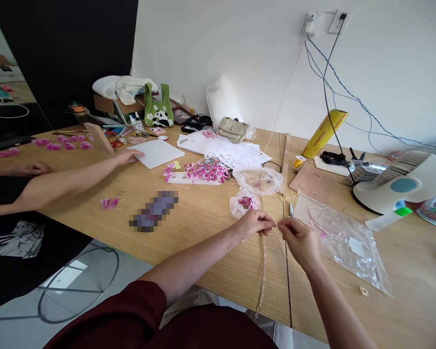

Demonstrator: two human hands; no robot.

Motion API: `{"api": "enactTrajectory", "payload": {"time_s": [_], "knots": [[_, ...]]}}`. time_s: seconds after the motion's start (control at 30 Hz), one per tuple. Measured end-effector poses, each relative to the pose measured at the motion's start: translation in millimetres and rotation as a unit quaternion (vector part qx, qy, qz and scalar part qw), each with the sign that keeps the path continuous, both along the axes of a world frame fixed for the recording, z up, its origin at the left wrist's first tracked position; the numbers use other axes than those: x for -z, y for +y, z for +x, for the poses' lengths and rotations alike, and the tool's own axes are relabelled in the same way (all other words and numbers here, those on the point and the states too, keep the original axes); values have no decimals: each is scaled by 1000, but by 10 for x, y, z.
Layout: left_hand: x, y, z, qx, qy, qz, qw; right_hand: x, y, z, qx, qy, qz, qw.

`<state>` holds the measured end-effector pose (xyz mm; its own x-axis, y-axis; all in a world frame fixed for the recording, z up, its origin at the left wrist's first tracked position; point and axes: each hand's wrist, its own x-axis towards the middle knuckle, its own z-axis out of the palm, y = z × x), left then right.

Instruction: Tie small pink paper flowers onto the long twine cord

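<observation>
My left hand is closed in a pinch on the top of a pale braided cord, which hangs down past the table's front edge. Close beside it, my right hand pinches what looks like a fine pale thread; the fingers hide most of it. A thin line runs from under my right forearm to a small spool. The metal tip of a tool shows just behind my right hand; whether I hold it cannot be told. Beyond my left hand sits a clear plastic bag with pink pieces.
At left, another person's hand touches a white pad. Pink flowers lie on a white strip. To the right are a plastic bag, a white fan and a yellow roll. A table seam runs between my arms.
</observation>
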<state>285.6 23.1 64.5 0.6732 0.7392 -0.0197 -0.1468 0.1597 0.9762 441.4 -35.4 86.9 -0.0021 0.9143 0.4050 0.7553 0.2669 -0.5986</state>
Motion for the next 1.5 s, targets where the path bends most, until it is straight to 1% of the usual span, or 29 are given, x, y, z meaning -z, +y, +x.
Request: {"api": "enactTrajectory", "payload": {"time_s": [0.03, 0.1, 0.13, 0.17, 0.23, 0.33, 0.43, 0.53, 0.6, 0.67, 0.7, 0.77, 0.8, 0.87, 0.97, 1.17, 1.27, 1.4, 1.5], "knots": [[-2, -18, 7, -33, 23, 71, 997, 63, 19, -7, 22, 58, -34, 997], [0, -46, 10, -82, 66, 214, 971, 174, 62, -16, 40, 186, -92, 977], [5, -54, 8, -93, 82, 270, 955, 214, 83, -19, 39, 243, -113, 963], [13, -57, 5, -97, 94, 310, 941, 241, 102, -22, 36, 287, -127, 949], [38, -50, 3, -97, 110, 349, 926, 259, 130, -30, 29, 339, -144, 929], [84, -20, 22, -110, 110, 355, 922, 235, 157, -40, 21, 352, -153, 923], [124, 8, 56, -134, 105, 334, 927, 232, 185, -38, 22, 328, -152, 932], [149, 20, 66, -144, 100, 290, 941, 276, 227, -17, 33, 268, -136, 953], [156, 21, 53, -124, 77, 237, 961, 313, 257, 3, 41, 219, -119, 968], [154, 22, 32, -98, 32, 162, 981, 337, 283, 19, 46, 181, -104, 977], [151, 22, 22, -89, 4, 120, 989, 342, 294, 23, 45, 167, -99, 980], [146, 28, 12, -85, -48, 51, 994, 339, 314, 22, 41, 145, -94, 984], [145, 35, 13, -85, -66, 28, 994, 334, 324, 17, 37, 137, -94, 985], [153, 58, 26, -82, -81, 10, 993, 324, 347, 3, 30, 125, -95, 987], [194, 119, 67, -77, -78, 17, 994, 329, 395, -15, 20, 121, -95, 988], [320, 250, 125, -109, -68, 8, 992, 394, 521, -8, 15, 152, -123, 981], [384, 290, 120, -100, -112, -41, 988, 415, 563, -13, 11, 158, -124, 980], [482, 335, 100, -81, -196, -128, 969, 443, 584, -35, 1, 151, -111, 982], [548, 351, 74, -65, -224, -162, 959, 486, 584, -40, -5, 165, -110, 980]]}}
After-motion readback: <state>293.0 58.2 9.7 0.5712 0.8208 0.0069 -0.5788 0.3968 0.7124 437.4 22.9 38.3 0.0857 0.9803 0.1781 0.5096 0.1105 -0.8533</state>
